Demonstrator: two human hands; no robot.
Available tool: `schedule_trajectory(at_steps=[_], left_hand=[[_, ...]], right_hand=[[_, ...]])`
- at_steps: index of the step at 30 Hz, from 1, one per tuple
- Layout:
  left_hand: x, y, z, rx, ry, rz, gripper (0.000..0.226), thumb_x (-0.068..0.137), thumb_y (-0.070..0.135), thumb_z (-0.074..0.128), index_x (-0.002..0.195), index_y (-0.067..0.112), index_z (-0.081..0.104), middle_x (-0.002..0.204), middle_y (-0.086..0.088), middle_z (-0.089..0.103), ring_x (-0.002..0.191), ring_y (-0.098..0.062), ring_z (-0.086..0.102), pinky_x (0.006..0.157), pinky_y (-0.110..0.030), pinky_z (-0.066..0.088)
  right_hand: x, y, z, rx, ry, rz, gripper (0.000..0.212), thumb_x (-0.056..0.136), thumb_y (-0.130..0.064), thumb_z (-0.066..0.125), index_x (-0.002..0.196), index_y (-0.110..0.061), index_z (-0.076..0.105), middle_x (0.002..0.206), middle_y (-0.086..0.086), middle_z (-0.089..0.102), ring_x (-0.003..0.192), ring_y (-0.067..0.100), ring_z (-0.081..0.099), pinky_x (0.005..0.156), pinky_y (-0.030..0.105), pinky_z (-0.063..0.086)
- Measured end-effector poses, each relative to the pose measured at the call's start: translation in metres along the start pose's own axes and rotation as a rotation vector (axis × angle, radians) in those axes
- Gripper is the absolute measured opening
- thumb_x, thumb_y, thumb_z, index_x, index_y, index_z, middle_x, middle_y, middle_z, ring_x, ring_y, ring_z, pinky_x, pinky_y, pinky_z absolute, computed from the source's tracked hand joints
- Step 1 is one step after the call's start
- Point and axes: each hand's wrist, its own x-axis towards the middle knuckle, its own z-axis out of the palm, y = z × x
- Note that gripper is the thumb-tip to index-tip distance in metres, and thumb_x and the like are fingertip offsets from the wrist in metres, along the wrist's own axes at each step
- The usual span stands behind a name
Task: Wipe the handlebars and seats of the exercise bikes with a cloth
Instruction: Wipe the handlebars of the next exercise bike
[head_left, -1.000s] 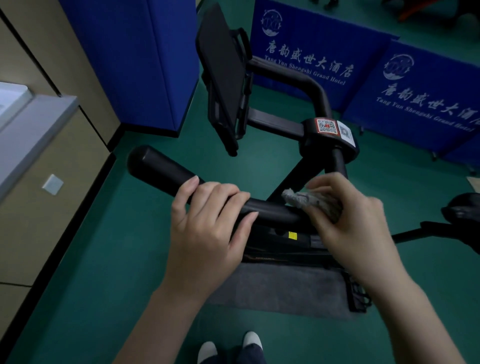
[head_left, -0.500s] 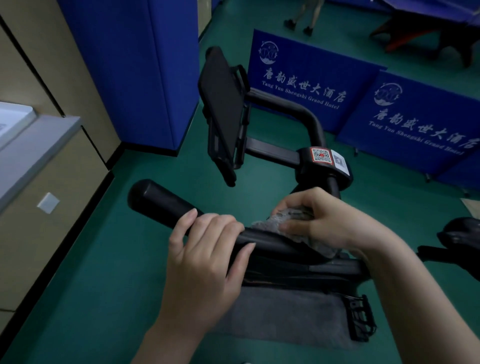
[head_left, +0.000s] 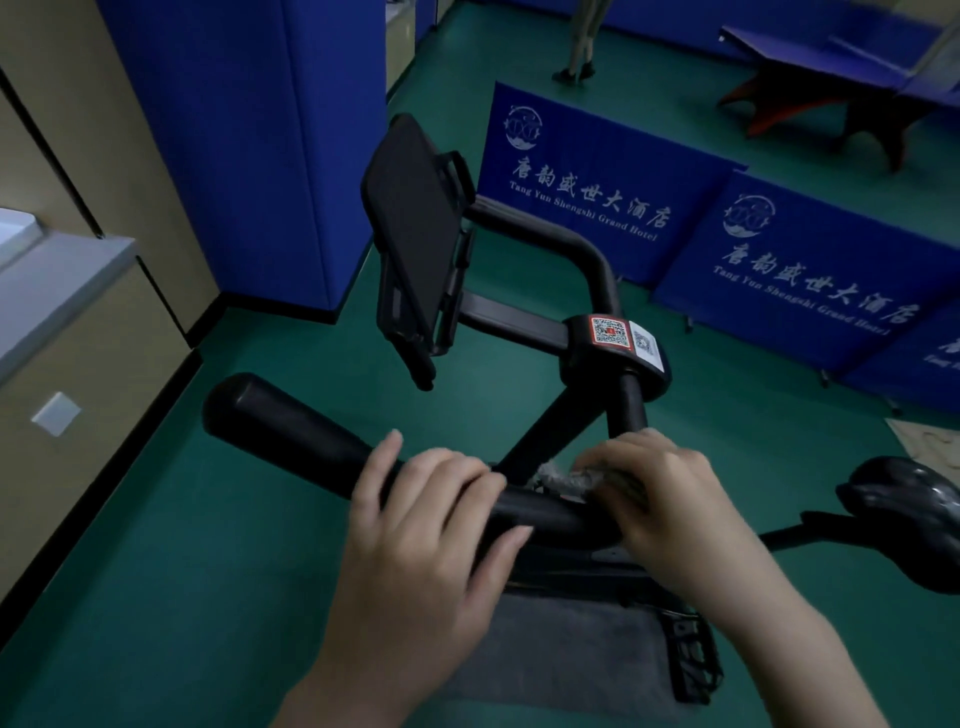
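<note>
The near black handlebar (head_left: 291, 431) of an exercise bike runs from upper left to lower right across the middle of the head view. My left hand (head_left: 421, 530) grips it, fingers curled over the top. Just to the right, my right hand (head_left: 665, 499) holds a crumpled grey cloth (head_left: 569, 475) against the bar's bend, near the bike's stem (head_left: 631, 405). Most of the cloth is hidden under my fingers. The far handlebar (head_left: 561, 239) curves behind a black tablet holder (head_left: 415, 244). A black seat (head_left: 914, 499) shows at the right edge.
A grey mat (head_left: 561, 654) and a pedal (head_left: 693, 660) lie under the bike on the green floor. Blue hotel banners (head_left: 805, 270) stand behind, and a blue padded panel (head_left: 249, 145) and beige cabinets (head_left: 78, 332) to the left. A person's legs (head_left: 582, 41) and a blue table (head_left: 852, 57) are far back.
My right hand with the cloth slid rightward along the bar toward the bend by the stem. My left hand kept its grip. The view tilted up.
</note>
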Motion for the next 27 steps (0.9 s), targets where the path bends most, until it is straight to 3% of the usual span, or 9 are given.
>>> schedule_trajectory(at_steps=[4,7,10,13,16,19,22,25,27], left_hand=[[0.001,0.009,0.013,-0.068,-0.11,0.028,0.036,0.091,0.045,0.051,0.107,0.018,0.067,0.106,0.006,0.063,0.106,-0.014,0.057,0.116,-0.039,0.02],[0.001,0.008,0.016,-0.081,-0.121,0.03,0.034,0.091,0.045,0.052,0.107,0.019,0.067,0.106,0.007,0.063,0.104,-0.014,0.058,0.113,-0.035,0.024],[0.001,0.007,0.017,-0.072,-0.091,0.038,0.033,0.09,0.044,0.053,0.107,0.019,0.067,0.106,0.007,0.063,0.104,-0.014,0.057,0.107,-0.031,0.026],[0.001,0.008,0.018,-0.057,-0.075,0.034,0.032,0.089,0.044,0.054,0.106,0.019,0.067,0.105,0.008,0.063,0.103,-0.014,0.057,0.102,-0.03,0.028],[0.002,0.009,0.019,-0.048,-0.064,0.027,0.031,0.089,0.043,0.056,0.104,0.019,0.067,0.104,0.008,0.063,0.102,-0.015,0.057,0.1,-0.03,0.028],[0.002,0.009,0.02,-0.029,-0.052,0.023,0.03,0.088,0.042,0.056,0.103,0.019,0.067,0.103,0.007,0.063,0.101,-0.016,0.057,0.099,-0.031,0.028],[0.001,0.01,0.02,-0.019,-0.047,0.013,0.029,0.088,0.042,0.056,0.103,0.019,0.067,0.103,0.008,0.063,0.101,-0.016,0.058,0.099,-0.032,0.028],[0.0,0.011,0.021,-0.014,-0.033,0.018,0.029,0.088,0.042,0.057,0.103,0.019,0.067,0.103,0.007,0.064,0.102,-0.016,0.058,0.1,-0.031,0.028],[0.001,0.011,0.022,-0.007,-0.017,0.025,0.029,0.088,0.041,0.058,0.103,0.019,0.068,0.103,0.007,0.064,0.102,-0.016,0.058,0.099,-0.031,0.028]], right_hand=[[-0.024,-0.004,0.019,0.067,0.282,0.009,0.024,0.076,0.002,0.059,0.09,-0.014,0.07,0.087,-0.011,0.063,0.088,0.005,0.052,0.082,0.001,0.034],[-0.044,-0.011,0.042,0.197,0.564,0.07,0.025,0.079,0.005,0.056,0.096,-0.008,0.07,0.099,-0.007,0.064,0.1,0.013,0.058,0.092,0.015,0.041],[-0.047,-0.012,0.062,0.335,0.848,0.244,0.023,0.083,0.004,0.056,0.101,-0.006,0.066,0.103,0.005,0.063,0.101,0.025,0.06,0.093,0.024,0.044],[-0.047,-0.031,0.081,0.473,1.045,0.367,0.017,0.087,-0.003,0.058,0.101,-0.009,0.063,0.105,0.003,0.061,0.103,0.026,0.06,0.093,0.032,0.048],[-0.047,-0.052,0.091,0.66,1.138,0.542,0.015,0.088,-0.013,0.061,0.1,-0.023,0.063,0.108,0.008,0.061,0.099,0.03,0.062,0.081,0.051,0.054],[-0.034,-0.047,0.081,0.907,1.209,0.738,0.02,0.093,-0.005,0.058,0.095,-0.026,0.058,0.094,0.005,0.063,0.077,0.008,0.063,0.06,0.022,0.053],[-0.025,-0.042,0.075,1.063,1.268,0.843,0.024,0.094,-0.004,0.054,0.095,-0.028,0.055,0.096,-0.003,0.062,0.079,-0.001,0.063,0.067,0.013,0.05],[-0.031,-0.06,0.089,1.191,1.269,0.968,0.021,0.096,-0.011,0.053,0.097,-0.032,0.054,0.105,-0.001,0.063,0.094,0.012,0.065,0.082,0.028,0.055],[-0.032,-0.067,0.089,1.337,1.264,1.044,0.018,0.097,-0.014,0.052,0.1,-0.032,0.053,0.108,0.002,0.064,0.091,0.015,0.067,0.079,0.033,0.057]])
